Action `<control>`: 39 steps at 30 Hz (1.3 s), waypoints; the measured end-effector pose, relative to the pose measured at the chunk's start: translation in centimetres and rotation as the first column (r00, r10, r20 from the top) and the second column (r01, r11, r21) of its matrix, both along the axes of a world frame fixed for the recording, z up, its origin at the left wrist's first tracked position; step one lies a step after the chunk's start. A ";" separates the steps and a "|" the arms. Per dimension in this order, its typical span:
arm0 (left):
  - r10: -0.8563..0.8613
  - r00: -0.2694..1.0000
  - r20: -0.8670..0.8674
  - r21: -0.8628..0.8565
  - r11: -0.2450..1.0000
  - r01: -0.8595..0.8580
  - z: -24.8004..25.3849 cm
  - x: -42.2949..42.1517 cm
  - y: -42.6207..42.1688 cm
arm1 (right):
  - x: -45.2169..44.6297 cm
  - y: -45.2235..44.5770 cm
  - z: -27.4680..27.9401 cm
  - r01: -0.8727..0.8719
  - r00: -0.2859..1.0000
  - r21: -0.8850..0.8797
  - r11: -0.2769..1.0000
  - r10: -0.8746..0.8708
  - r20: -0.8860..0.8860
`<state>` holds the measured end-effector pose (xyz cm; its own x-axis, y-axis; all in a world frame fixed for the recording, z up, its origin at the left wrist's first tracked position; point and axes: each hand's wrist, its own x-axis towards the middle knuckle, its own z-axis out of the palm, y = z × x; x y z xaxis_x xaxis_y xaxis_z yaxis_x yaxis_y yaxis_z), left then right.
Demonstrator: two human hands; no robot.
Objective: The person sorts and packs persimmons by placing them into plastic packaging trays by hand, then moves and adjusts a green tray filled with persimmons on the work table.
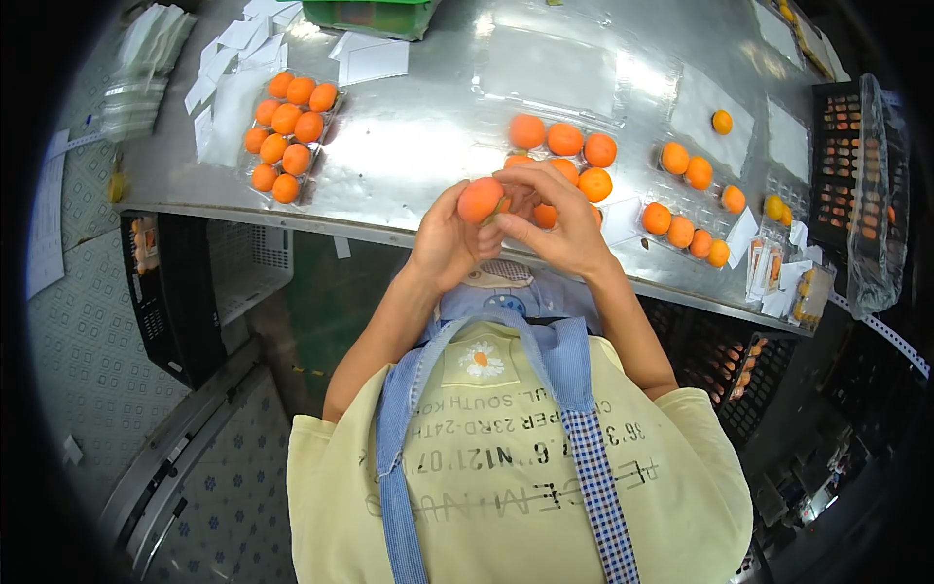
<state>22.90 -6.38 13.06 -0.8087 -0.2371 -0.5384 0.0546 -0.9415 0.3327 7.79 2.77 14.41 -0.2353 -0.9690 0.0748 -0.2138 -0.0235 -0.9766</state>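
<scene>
Above the table's near edge, my left hand (446, 238) is closed around a smooth, round orange fruit (480, 200). A greenish-brown patch shows at the fruit's lower right side. My right hand (564, 222) curls over from the other side, its thumb and fingers meeting at that patch. Exactly what the right fingertips pinch is partly hidden. Just beyond my hands, a clear plastic tray (574, 122) bears rows of orange fruit (565, 139), some covered by my right hand.
A filled fruit tray (284, 120) sits left on the metal table (399, 136). White cards (375, 58) and a green container (370, 18) lie behind. Partly filled trays (691, 204) stand right. Dark crates (842, 161) flank the right end; another black crate (170, 292) is below left.
</scene>
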 end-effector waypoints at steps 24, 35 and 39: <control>-0.026 0.997 0.076 -0.115 0.993 0.035 0.5 12.1 -10.8 | 11.5 -11.7 0.2 0.013 0.967 0.204 0.979 -0.065 0.248; -0.026 0.986 0.167 -0.380 0.921 0.089 -0.5 12.3 -12.7 | 12.2 -13.4 1.7 0.116 0.962 0.133 0.984 -0.078 -0.263; -0.026 0.976 0.216 -0.489 0.862 0.132 -0.5 12.3 -12.9 | 12.2 -13.7 0.7 0.131 0.950 0.157 0.979 -0.079 -0.301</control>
